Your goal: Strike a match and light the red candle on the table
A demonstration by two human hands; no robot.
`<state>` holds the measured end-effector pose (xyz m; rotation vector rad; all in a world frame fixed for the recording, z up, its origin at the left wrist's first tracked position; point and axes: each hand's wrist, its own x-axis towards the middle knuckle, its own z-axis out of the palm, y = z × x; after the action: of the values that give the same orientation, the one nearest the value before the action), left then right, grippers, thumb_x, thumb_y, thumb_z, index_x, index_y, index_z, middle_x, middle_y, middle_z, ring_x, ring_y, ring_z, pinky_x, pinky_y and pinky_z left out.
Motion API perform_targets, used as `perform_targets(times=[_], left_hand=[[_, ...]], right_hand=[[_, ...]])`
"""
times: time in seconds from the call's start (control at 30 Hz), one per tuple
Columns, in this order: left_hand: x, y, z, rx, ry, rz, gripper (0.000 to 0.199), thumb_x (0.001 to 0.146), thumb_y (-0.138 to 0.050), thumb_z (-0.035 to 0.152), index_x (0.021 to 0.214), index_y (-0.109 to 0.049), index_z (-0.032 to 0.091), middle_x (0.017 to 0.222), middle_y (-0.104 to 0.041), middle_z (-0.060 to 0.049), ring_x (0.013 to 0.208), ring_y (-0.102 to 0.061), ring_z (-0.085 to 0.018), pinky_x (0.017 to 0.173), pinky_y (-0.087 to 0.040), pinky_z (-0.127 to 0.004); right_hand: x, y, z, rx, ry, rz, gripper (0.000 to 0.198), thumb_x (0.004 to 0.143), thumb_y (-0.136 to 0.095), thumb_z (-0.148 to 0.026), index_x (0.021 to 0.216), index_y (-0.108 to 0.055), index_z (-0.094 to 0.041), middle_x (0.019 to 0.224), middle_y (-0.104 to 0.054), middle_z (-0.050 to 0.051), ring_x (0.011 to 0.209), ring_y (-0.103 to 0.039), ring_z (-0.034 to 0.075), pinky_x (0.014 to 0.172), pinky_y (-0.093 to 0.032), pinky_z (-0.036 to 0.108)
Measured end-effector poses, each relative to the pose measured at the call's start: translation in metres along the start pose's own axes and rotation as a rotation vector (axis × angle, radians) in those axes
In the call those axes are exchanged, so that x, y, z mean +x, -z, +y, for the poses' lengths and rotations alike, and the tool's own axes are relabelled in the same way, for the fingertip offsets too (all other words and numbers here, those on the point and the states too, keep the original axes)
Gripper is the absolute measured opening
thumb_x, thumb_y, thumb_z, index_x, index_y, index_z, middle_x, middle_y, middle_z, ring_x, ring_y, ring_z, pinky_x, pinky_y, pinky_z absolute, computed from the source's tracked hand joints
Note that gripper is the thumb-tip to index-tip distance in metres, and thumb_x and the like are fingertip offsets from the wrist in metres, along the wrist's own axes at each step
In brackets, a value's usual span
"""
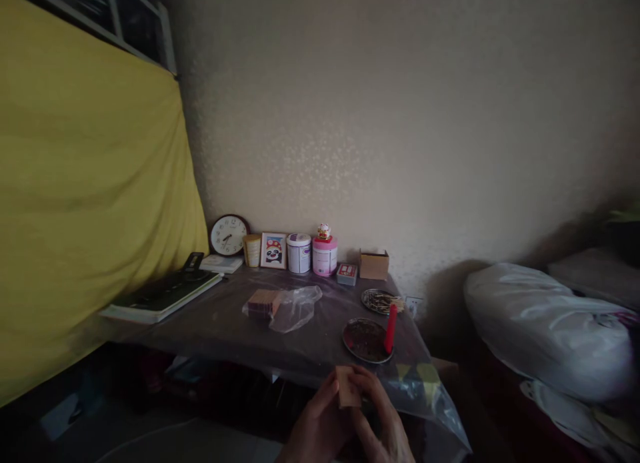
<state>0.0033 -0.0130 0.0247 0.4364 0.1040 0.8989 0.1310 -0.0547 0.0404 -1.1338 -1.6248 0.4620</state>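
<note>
Both hands meet low in the view, in front of the table's near edge. Between them is a small tan matchbox [349, 388]. My left hand [320, 416] grips it from the left, with the fingertips at its side. Curled round its right side are the fingers of my right hand [377, 409]. What lies behind the box is hidden. Just beyond, a red candle [391, 329] stands upright at the right side of a dark round plate [357, 353]. Farther back, a second plate [367, 304] holds a pile of matchsticks [387, 303].
A pack of matchboxes [263, 301] lies by a clear plastic bag [300, 306] on the covered table [225, 336]. Along the wall stand a clock [229, 235], picture frame [274, 251], two tins [299, 255] and an open cardboard box [374, 265]. A large book [165, 293] lies left.
</note>
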Motion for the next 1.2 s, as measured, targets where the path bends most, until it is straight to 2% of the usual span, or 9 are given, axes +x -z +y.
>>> perform_targets(times=[0.17, 0.4, 0.6, 0.83, 1.03, 1.2], left_hand=[[0.001, 0.005, -0.003, 0.01, -0.002, -0.015, 0.028, 0.081, -0.056, 0.027, 0.104, -0.063, 0.013, 0.099, -0.063, -0.008, 0.094, -0.055, -0.018, 0.093, -0.035, -0.031], [0.003, 0.009, -0.006, -0.002, -0.022, -0.016, 0.028, 0.082, -0.053, 0.026, 0.105, -0.063, 0.013, 0.103, -0.064, -0.01, 0.098, -0.055, -0.02, 0.096, -0.034, -0.033], [0.002, 0.006, -0.005, -0.036, 0.043, -0.01, 0.029, 0.082, -0.054, 0.029, 0.104, -0.063, 0.013, 0.104, -0.064, -0.01, 0.1, -0.055, -0.021, 0.097, -0.032, -0.032], [0.0, 0.003, -0.006, 0.019, 0.059, -0.002, 0.035, 0.078, -0.058, 0.035, 0.108, -0.062, 0.016, 0.107, -0.063, -0.009, 0.105, -0.053, -0.022, 0.095, -0.034, -0.031], [-0.002, -0.005, -0.004, -0.004, 0.088, -0.013, 0.033, 0.081, -0.055, 0.031, 0.11, -0.061, 0.017, 0.104, -0.064, -0.007, 0.102, -0.053, -0.021, 0.093, -0.035, -0.029], [-0.003, -0.005, -0.003, 0.019, 0.07, -0.006, 0.03, 0.082, -0.053, 0.031, 0.108, -0.062, 0.018, 0.1, -0.065, -0.006, 0.1, -0.054, -0.021, 0.091, -0.035, -0.031]], right_hand=[[-0.001, -0.005, 0.006, 0.018, 0.021, 0.028, 0.028, 0.082, -0.054, -0.027, 0.11, -0.059, -0.024, 0.124, -0.058, 0.006, 0.114, -0.055, 0.02, 0.096, -0.046, 0.028], [-0.003, -0.005, 0.007, 0.038, -0.036, 0.036, 0.034, 0.082, -0.053, -0.029, 0.115, -0.055, -0.023, 0.125, -0.057, 0.007, 0.115, -0.054, 0.021, 0.097, -0.044, 0.03], [-0.004, -0.007, 0.003, 0.073, -0.112, 0.014, 0.033, 0.083, -0.052, -0.025, 0.115, -0.054, -0.023, 0.122, -0.06, 0.004, 0.114, -0.055, 0.019, 0.099, -0.042, 0.03], [-0.005, -0.011, 0.009, 0.064, -0.114, 0.053, 0.035, 0.082, -0.05, -0.022, 0.117, -0.052, -0.022, 0.121, -0.06, 0.004, 0.112, -0.057, 0.019, 0.097, -0.044, 0.029], [-0.004, -0.015, 0.011, 0.035, -0.162, 0.051, 0.036, 0.081, -0.05, -0.025, 0.117, -0.05, -0.022, 0.12, -0.06, 0.004, 0.111, -0.057, 0.019, 0.096, -0.045, 0.029], [-0.005, -0.014, 0.01, 0.023, -0.134, 0.04, 0.035, 0.083, -0.048, -0.026, 0.117, -0.048, -0.023, 0.121, -0.059, 0.004, 0.111, -0.056, 0.019, 0.095, -0.045, 0.029]])
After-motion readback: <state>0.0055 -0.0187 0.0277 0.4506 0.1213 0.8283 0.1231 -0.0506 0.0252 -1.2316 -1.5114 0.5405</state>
